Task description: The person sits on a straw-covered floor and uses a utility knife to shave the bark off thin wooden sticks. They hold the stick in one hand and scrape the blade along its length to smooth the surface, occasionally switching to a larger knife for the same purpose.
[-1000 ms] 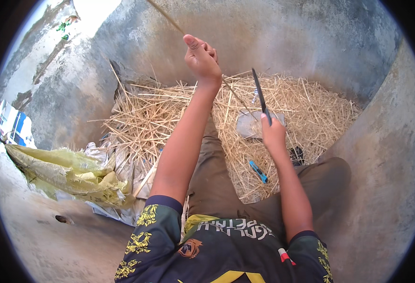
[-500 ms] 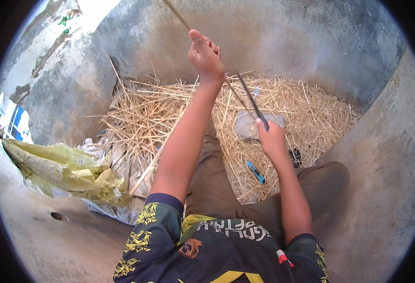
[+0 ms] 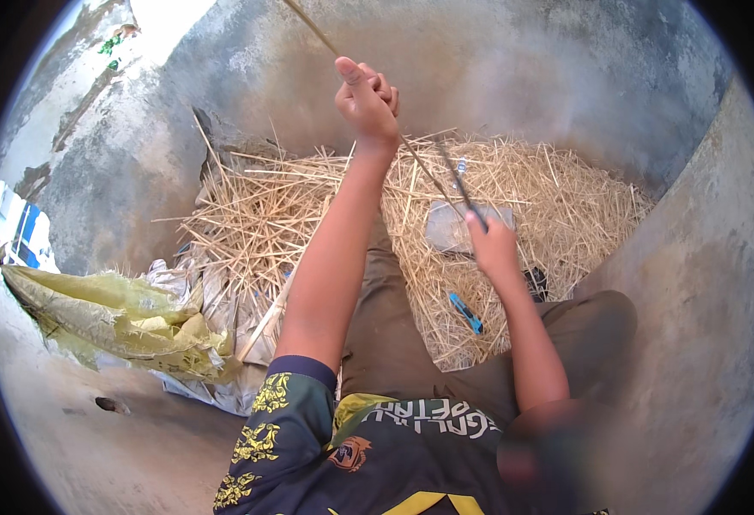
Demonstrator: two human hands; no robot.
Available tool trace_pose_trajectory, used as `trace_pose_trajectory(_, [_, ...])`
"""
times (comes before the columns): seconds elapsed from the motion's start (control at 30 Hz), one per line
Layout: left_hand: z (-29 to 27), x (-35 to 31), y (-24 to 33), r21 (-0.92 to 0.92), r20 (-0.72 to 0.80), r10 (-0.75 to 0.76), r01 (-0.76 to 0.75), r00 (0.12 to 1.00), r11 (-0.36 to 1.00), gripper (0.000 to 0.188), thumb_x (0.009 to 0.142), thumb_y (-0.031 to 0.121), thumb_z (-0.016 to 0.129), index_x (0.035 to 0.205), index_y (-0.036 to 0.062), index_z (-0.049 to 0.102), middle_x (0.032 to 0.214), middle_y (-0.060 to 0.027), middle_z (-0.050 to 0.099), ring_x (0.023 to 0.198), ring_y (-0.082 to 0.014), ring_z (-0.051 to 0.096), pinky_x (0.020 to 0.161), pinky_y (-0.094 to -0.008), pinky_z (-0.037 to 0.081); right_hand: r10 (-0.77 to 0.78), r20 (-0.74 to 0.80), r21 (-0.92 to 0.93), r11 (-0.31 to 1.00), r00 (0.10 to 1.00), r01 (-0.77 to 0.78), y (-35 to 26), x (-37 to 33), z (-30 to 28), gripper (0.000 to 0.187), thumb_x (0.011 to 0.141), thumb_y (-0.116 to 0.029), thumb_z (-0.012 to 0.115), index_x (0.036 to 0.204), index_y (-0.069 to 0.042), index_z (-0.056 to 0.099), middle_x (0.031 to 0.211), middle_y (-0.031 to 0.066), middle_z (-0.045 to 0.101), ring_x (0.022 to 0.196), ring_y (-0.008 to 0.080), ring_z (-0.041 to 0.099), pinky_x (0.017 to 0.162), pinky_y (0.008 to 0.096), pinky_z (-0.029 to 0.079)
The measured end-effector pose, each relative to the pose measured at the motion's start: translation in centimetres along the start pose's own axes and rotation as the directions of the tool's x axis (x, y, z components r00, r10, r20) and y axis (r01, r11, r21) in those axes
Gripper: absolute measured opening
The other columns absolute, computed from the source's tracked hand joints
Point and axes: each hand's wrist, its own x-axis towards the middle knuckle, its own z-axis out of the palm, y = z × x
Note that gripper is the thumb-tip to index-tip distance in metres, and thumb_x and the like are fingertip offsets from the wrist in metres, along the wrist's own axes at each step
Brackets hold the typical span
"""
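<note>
While grasping a thin stick (image 3: 428, 176) in the closed left hand (image 3: 367, 100) toward the far wall (image 3: 480, 69), grips a dark knife (image 3: 460, 183) in the curled right hand (image 3: 495, 246), nearer and to the right. Holds the stick aslant — out of view at the far end, close to the right hand at the near one — with the blurred blade beside it; cannot tell whether touching. Has a grey slab (image 3: 443, 228) amid straw (image 3: 579, 193) behind the right hand, a blue cutter (image 3: 465, 314) nearer, a yellow sack (image 3: 107, 313) to the left.
</note>
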Motion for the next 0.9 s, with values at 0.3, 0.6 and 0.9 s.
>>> trace_pose_trajectory(0.3, [-0.6,-0.6,0.8,-0.084,0.113,-0.074,0.084,0.991,0.993,0.071,0.093,0.08,0.034,0.065,0.0158,0.023,0.055,0.0052,0.019,0.046,-0.0081,0.013,0.044,-0.0285,0.01,-0.13,-0.564,0.626,0.576,0.816,0.525,-5.8,-2.4,-2.8,0.041,0.109,-0.038,0.043,0.08,-0.009,0.053,0.062,-0.0018,0.046,0.048,0.0086,0.044,0.044,0.027,0.037])
trace_pose_trajectory(0.6, [-0.7,-0.5,0.2,-0.067,0.072,-0.07,0.075,0.995,0.995,0.071,0.094,0.079,0.035,0.065,0.0158,0.022,0.055,0.0049,0.019,0.045,-0.0085,0.014,0.044,-0.0293,0.011,-0.076,-0.216,0.147,0.983,0.974,0.109,-8.9,-2.8,-5.9,0.039,0.105,-0.035,0.052,0.086,-0.002,0.061,0.063,0.0046,0.055,0.053,0.0158,0.053,0.051,0.0358,0.041])
trace_pose_trajectory(0.9, [1.9,-1.2,-0.7,-0.015,0.121,-0.009,0.011,0.993,1.0,0.069,0.096,0.076,0.036,0.065,0.0161,0.022,0.052,0.0048,0.02,0.043,-0.0077,0.016,0.042,-0.0279,0.012,0.109,0.058,-0.319,0.944,0.992,-0.085,5.0,-2.7,2.2,0.043,0.104,-0.032,0.049,0.104,0.007,0.066,0.091,0.0287,0.068,0.085,0.0427,0.069,0.073,0.0487,0.052])
